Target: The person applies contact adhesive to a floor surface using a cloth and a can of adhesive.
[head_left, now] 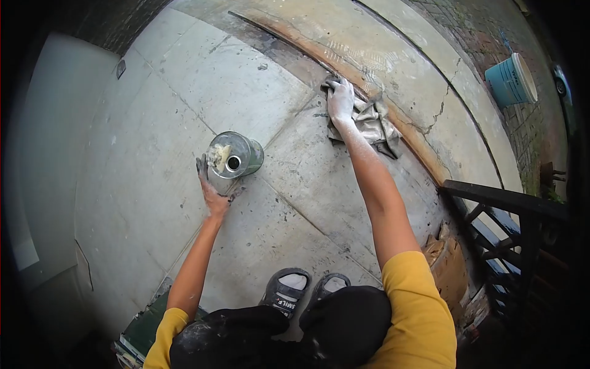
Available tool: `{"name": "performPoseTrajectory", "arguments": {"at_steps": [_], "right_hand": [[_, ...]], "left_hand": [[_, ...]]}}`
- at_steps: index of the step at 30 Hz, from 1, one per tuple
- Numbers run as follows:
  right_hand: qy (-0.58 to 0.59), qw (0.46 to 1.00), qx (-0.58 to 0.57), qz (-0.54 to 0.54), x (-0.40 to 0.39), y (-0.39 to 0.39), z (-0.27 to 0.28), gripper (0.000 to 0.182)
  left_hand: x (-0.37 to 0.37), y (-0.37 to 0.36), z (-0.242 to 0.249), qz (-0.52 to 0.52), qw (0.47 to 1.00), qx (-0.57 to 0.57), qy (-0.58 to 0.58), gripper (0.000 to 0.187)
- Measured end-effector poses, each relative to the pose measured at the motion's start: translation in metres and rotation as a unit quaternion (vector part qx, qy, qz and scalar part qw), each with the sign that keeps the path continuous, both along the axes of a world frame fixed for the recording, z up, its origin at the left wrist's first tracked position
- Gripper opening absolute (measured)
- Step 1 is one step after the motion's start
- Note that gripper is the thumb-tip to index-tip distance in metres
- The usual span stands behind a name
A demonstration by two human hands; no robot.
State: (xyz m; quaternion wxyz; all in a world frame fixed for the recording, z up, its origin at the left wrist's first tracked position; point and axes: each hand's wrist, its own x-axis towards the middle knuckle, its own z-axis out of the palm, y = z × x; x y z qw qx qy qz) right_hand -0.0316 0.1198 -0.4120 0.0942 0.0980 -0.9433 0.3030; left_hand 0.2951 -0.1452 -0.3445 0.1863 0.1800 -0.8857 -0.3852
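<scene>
A round metal can (253,157) with a small dark opening in its top stands on the tiled floor (246,80). On the can's top lies a pale, crumpled wad (218,155). My left hand (212,187), smudged dark, is beside the can's near left side with its fingers apart. Farther right, my right hand (341,101), coated in whitish powder, is closed on the upper left part of a crumpled grey cloth (373,126). The cloth lies against the brown edge strip of the floor.
A light blue bucket (511,81) stands on brick paving at the upper right. Black railing (510,203) and torn brown cardboard (447,267) are at the right. My sandalled feet (287,289) are at the bottom, with a dark green box (147,326) at lower left.
</scene>
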Motion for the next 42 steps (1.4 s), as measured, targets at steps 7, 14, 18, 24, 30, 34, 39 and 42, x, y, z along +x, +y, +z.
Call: {"name": "performPoseTrajectory", "arguments": {"at_steps": [7, 14, 18, 24, 30, 34, 39, 42], "right_hand": [[-0.068, 0.897, 0.089, 0.428, 0.152, 0.062, 0.036, 0.034], [-0.028, 0.955, 0.145, 0.256, 0.063, 0.029, 0.030, 0.046], [-0.064, 0.908, 0.121, 0.397, 0.162, 0.084, 0.018, 0.049], [-0.071, 0.940, 0.176, 0.284, 0.065, 0.028, 0.042, 0.051], [-0.164, 0.909, 0.215, 0.318, 0.147, 0.089, 0.047, 0.075], [-0.114, 0.919, 0.238, 0.292, 0.109, 0.056, 0.046, 0.073], [-0.031, 0.947, 0.164, 0.273, 0.067, 0.046, 0.047, 0.031], [-0.122, 0.941, 0.161, 0.270, 0.138, 0.081, 0.051, 0.026]], "left_hand": [[0.074, -0.023, -0.077, -0.045, 0.965, -0.258, 0.018, 0.092], [0.077, -0.024, -0.073, -0.040, 0.974, -0.219, -0.046, 0.080], [0.074, -0.028, -0.069, -0.067, 0.973, -0.218, -0.043, 0.075], [0.072, -0.024, -0.062, -0.078, 0.970, -0.218, -0.078, 0.072], [0.071, -0.022, -0.061, -0.067, 0.970, -0.215, -0.095, 0.071], [0.071, -0.023, -0.066, -0.072, 0.968, -0.231, -0.074, 0.066], [0.068, -0.025, -0.058, -0.075, 0.967, -0.219, -0.106, 0.064], [0.069, -0.018, -0.054, -0.065, 0.966, -0.209, -0.140, 0.065]]}}
